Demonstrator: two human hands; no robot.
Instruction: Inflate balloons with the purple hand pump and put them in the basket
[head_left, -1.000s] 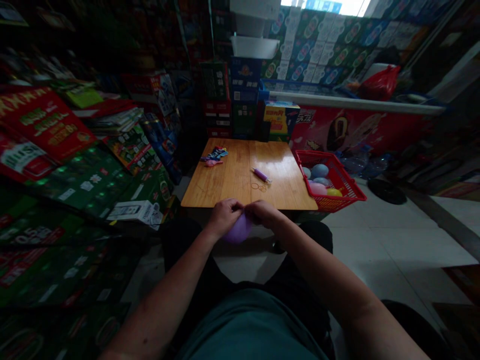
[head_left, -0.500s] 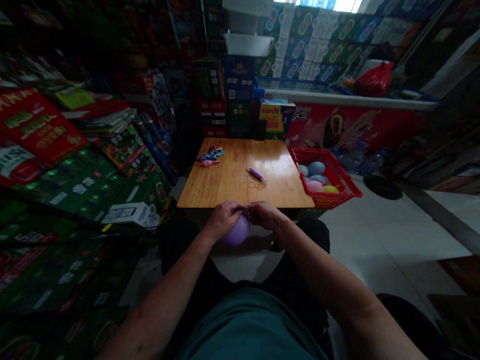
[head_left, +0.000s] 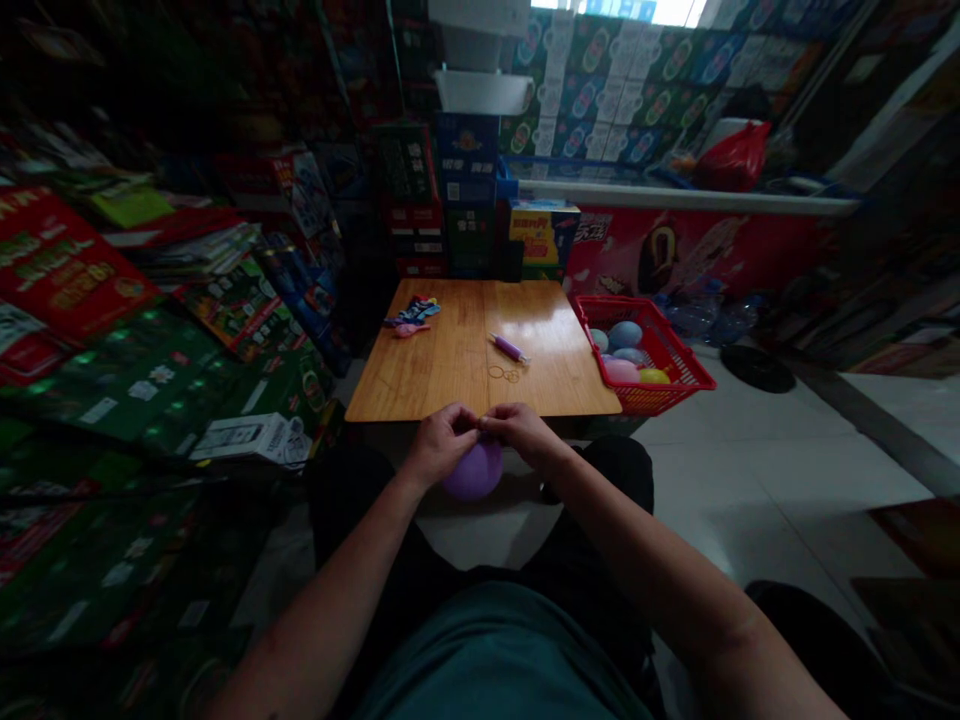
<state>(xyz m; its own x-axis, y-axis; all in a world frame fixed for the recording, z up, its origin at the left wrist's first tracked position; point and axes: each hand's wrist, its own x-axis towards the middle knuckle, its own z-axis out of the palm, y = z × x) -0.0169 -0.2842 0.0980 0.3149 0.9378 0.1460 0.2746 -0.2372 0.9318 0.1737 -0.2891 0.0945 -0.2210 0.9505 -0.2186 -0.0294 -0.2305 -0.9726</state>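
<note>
From the head camera, your left hand (head_left: 439,445) and right hand (head_left: 521,432) meet just off the near edge of the table (head_left: 442,375), above your lap. Both are closed on the purple balloon (head_left: 474,474). The left fingers curl over its top and the right fingertips pinch at its neck, where the two hands touch. The balloon's round body hangs below your knuckles, clear of the table.

At 12 o'clock from your hands, a few rubber bands (head_left: 504,374) lie on the wood, with a purple pump (head_left: 508,347) just beyond them, lying slantwise. At 11 o'clock, near the far left corner, sits a small heap of flat balloons (head_left: 411,314). Nothing lies between your hands and those three things.

At 2 o'clock a red basket (head_left: 654,402) stands on the floor, close against the table's right edge, and holds blown-up balloons (head_left: 625,335) in blue, pink and yellow. At 9 o'clock a white box (head_left: 247,437) rests on stacked green cartons (head_left: 142,385), which crowd the table's left side. Beyond the far edge, at 12 o'clock, rise stacked boxes (head_left: 465,190) and a yellow box (head_left: 544,232). A red-fronted counter (head_left: 697,250) runs off toward 1 o'clock, with a red bag (head_left: 731,160) on top.
</note>
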